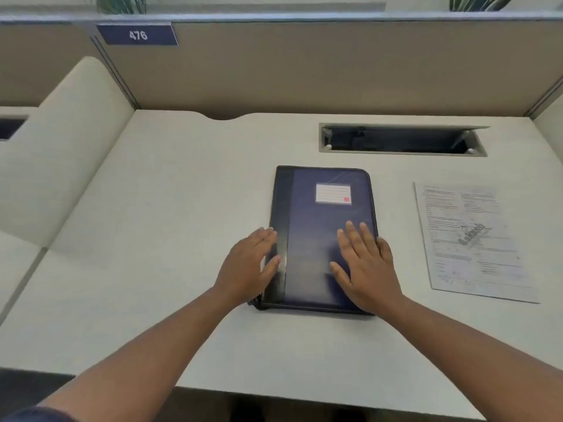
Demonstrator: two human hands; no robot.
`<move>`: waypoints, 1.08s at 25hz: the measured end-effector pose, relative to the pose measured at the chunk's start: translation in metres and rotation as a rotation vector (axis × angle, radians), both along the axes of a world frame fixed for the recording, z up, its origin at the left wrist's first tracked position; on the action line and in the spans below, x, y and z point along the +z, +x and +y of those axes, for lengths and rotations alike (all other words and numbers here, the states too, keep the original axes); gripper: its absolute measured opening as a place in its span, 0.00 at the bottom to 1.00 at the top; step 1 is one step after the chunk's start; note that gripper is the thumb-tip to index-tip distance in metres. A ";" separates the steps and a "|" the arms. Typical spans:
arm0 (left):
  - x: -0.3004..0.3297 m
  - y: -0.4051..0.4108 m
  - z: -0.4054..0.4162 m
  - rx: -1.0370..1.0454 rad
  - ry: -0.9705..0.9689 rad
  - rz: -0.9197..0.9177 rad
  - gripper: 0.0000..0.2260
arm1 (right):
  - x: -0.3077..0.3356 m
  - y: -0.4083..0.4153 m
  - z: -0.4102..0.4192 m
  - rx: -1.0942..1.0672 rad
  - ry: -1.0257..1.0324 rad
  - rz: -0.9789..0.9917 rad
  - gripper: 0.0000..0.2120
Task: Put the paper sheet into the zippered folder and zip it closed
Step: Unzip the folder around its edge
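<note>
Both hands flat, fingers straight: left hand [248,263] at folder [323,239] spine, right hand [365,263] steadying cover; paper [472,242] waits near desk [152,239] right edge.

We record a white desk [170,208] with a curved notch on its far edge and a recessed cable tray [402,140], its lid tilted open, at its back right. Behind stands a beige partition [304,65] bearing a blue plate [138,35] numbered 476; plant leaves [478,2] show above it. A cream side divider [58,153] closes the left.
</note>
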State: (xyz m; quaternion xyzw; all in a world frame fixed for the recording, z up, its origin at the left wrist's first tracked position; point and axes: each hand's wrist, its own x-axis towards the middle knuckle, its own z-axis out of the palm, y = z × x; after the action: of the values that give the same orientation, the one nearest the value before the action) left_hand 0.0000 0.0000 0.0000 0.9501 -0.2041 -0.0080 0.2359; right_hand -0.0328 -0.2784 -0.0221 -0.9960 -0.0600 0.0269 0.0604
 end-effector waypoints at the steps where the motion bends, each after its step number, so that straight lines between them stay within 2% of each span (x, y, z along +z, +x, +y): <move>1: -0.007 -0.005 0.005 0.017 -0.013 0.037 0.22 | -0.003 -0.005 0.001 0.003 -0.017 0.051 0.32; 3: -0.012 -0.016 0.014 0.061 -0.071 0.123 0.16 | -0.014 -0.015 -0.001 0.005 -0.047 0.081 0.31; 5: -0.018 -0.029 0.023 0.101 -0.091 0.233 0.14 | -0.027 -0.027 -0.004 -0.023 -0.033 0.115 0.32; 8: -0.022 -0.039 0.035 0.097 -0.126 0.353 0.20 | -0.031 -0.029 -0.007 -0.069 0.068 0.131 0.34; 12: -0.027 -0.048 0.045 0.009 -0.095 0.456 0.34 | -0.032 -0.033 -0.010 -0.075 0.148 0.160 0.36; 17: -0.035 -0.047 0.042 0.014 -0.068 0.340 0.29 | -0.033 -0.035 -0.018 -0.059 0.187 0.170 0.41; 21: -0.033 -0.048 0.037 0.030 -0.035 0.347 0.29 | -0.028 -0.032 -0.022 -0.192 0.317 0.204 0.45; 24: -0.029 -0.041 0.037 0.046 -0.034 0.484 0.30 | -0.025 -0.020 -0.030 -0.293 0.404 0.242 0.46; 27: -0.025 -0.027 0.038 0.076 -0.085 0.645 0.34 | -0.020 0.003 -0.038 -0.377 0.497 0.233 0.40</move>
State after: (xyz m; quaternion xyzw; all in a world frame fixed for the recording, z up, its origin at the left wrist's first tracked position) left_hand -0.0268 0.0380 -0.0251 0.8948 -0.0835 -0.2912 0.3279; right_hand -0.0300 -0.3160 -0.0424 -0.9346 0.1277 0.1137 0.3118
